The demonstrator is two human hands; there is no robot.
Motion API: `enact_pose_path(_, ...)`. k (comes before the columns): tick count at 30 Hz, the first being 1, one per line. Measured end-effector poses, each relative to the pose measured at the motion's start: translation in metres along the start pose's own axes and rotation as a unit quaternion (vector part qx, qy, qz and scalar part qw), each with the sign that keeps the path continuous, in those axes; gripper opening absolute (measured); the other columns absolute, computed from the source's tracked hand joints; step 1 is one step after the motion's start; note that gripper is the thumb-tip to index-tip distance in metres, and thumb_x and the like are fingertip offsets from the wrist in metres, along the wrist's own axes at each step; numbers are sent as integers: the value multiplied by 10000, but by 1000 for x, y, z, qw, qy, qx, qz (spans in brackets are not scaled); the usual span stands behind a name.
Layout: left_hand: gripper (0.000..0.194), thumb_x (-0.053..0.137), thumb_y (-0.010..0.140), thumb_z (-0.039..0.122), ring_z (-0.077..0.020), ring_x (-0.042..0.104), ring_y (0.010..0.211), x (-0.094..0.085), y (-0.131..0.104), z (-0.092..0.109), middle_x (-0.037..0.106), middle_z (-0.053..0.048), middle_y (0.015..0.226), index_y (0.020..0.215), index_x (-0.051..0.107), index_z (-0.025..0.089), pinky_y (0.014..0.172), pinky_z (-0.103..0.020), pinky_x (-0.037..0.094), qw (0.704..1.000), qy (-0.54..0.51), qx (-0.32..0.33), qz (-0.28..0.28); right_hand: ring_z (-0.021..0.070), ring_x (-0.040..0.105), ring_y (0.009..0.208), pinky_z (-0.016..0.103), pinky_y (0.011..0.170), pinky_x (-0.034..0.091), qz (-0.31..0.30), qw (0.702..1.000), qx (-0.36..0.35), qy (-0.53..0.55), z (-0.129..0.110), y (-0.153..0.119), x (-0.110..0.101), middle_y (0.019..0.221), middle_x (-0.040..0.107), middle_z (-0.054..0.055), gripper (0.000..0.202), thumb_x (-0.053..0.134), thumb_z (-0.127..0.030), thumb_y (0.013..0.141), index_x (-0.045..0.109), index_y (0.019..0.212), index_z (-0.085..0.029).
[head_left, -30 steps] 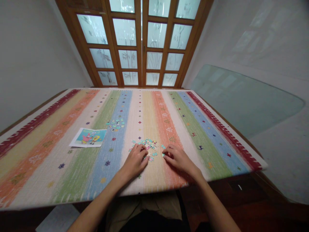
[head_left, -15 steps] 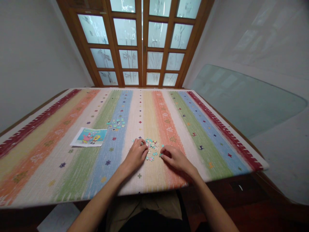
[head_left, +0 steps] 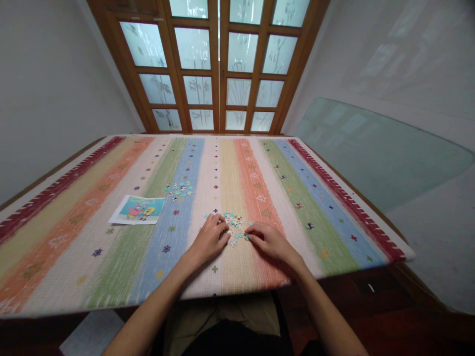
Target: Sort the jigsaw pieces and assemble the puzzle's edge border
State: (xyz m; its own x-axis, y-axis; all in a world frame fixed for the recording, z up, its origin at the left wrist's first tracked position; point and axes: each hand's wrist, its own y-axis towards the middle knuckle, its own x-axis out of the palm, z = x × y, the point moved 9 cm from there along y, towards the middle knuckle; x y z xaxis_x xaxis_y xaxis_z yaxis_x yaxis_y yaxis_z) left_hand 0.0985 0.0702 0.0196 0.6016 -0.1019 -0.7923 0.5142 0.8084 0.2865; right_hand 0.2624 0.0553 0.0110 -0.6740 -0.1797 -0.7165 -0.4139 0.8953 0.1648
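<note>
Nearest to us, at 6 o'clock, our khaki-clad lap (head_left: 222,316) sits below the edge of the striped cloth (head_left: 304,237) that covers the bench (head_left: 48,173). A pale flat object (head_left: 91,332) lies lower down at 7 o'clock, partly hidden beneath the edge.

Taking the near pile of puzzle pieces (head_left: 233,219) as our clock's centre, our left hand (head_left: 208,242) rests at 8 o'clock, its fingers curled beside the pile and touching its edge; we cannot tell whether they grip a piece. Our right hand (head_left: 270,241) is at 4 o'clock, thumb and forefinger closed on a small teal piece (head_left: 247,237). A few loose pieces (head_left: 233,243) lie between our hands, at 6 o'clock, some teal and one partly pink.

Farther out at 9 o'clock, a printed picture (head_left: 138,210) lies flat on the cloth, showing a pink figure and a yellow one on teal. Just beyond its right corner, at 10 o'clock, is a looser cluster of pieces (head_left: 179,190).

Past the bench, wooden doors (head_left: 219,79) with frosted panes stand at 12 o'clock, and a greenish glass-like panel (head_left: 374,148) is by the wall at 2 o'clock.
</note>
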Motion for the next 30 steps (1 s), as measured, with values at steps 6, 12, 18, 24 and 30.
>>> enact_pose_path(6,64,596,926,178,-253,555,987,-1,-2,1,640,-67,964,869,611,203,901,-412,476,999,-37,-2,-5,186,624,814,317,761,490,10,1000,-5,-29,-2,0,-3,901,673,53,130,591,-141,937,709,924,-194)
enact_pose_path(12,70,562,943,193,-209,602,888,-26,-3,-13,660,-44,909,910,622,205,850,-361,492,996,-82,-25,14,186,597,782,314,728,477,11,999,15,-49,1,-2,-1,881,627,44,30,664,-187,898,643,876,-188)
enact_pose_path(18,112,566,912,283,-222,603,835,-92,-9,-71,685,-46,864,899,648,208,842,-373,497,991,6,-88,103,196,623,808,321,743,492,9,999,30,-34,8,-6,1,887,641,50,58,659,-187,910,662,853,-198)
enact_pose_path(24,149,572,831,330,-264,635,830,-137,-18,-141,718,-64,838,825,669,216,856,-399,500,968,75,-196,136,192,634,827,330,774,500,-8,1000,21,-18,7,-6,3,919,648,56,111,611,-146,910,712,931,-187)
enact_pose_path(30,203,583,805,383,-262,650,779,-134,-10,-158,746,-70,843,822,707,224,823,-389,503,971,56,-209,99,197,630,833,333,769,499,-7,999,21,-23,7,-6,5,937,654,65,149,581,-152,920,716,974,-184)
